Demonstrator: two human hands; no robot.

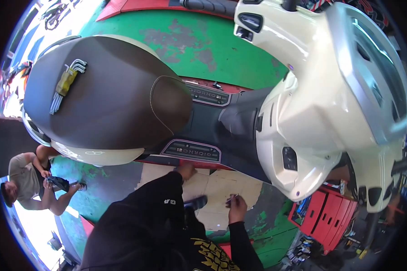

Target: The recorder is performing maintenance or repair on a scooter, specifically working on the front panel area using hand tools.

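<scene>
- Scooter (239,118): long axis left-to-right, beyond both hands.
- Left hand (187,170): nearer, beside footboard (192,151); cannot tell grip.
- Right hand (238,210): pinching small part (232,199), apart from scooter.

Ahead of the left grip (186,170) and the right grip (236,208), the scooter (307,83) is cream — with silver trim (348,63) on its front. Leftward beyond the left grip, the seat (108,97) is dark brown with a pale seam (151,95); the hex-key holder (66,82) there is yellow, its keys (55,103) silver. Under the grips lies tan cardboard (246,186) — around it, green floor (246,61) mottled grey. Right of the right grip, the tool chest (332,221) is red.
</scene>
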